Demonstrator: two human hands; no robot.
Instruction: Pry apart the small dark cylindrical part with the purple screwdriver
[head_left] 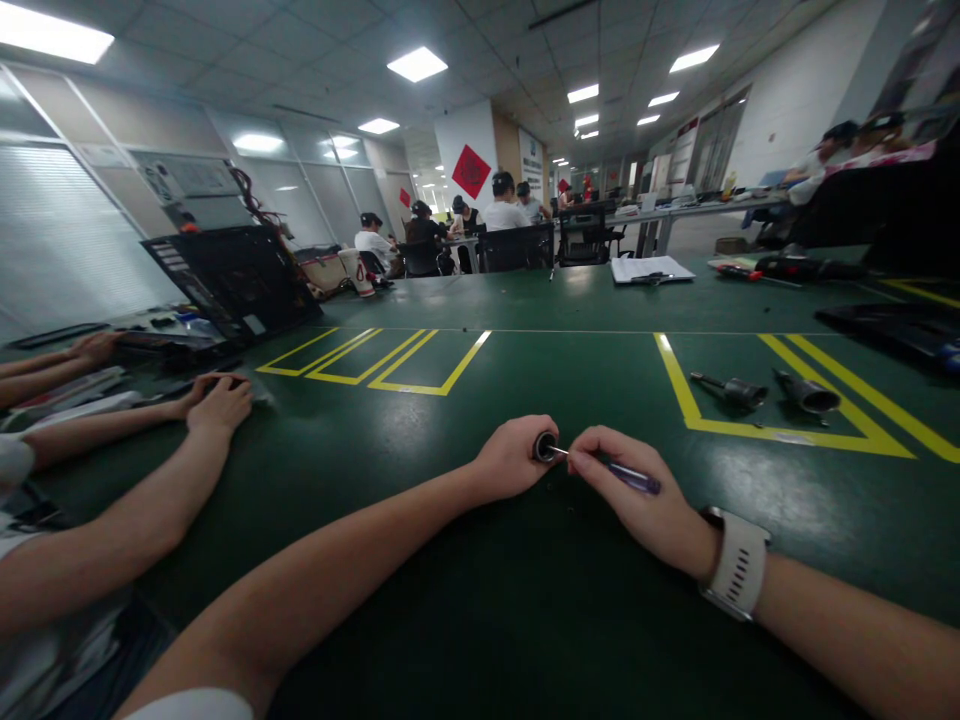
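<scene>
Forearms [337, 575], hands [514, 458] holding metal cup [538, 449], screwdriver [634, 478] tip at mouth

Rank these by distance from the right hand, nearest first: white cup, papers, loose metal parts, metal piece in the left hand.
1. Metal piece, in the left hand
2. Loose metal parts, right side
3. Papers, across the table
4. White cup, far left

Only 1 cam view: head cam, worn above & behind the 2 bare hands [517, 458] [637, 490], facing fwd/down over green flat tabletop [420, 450]; hands mid-dist., room beyond.
</scene>
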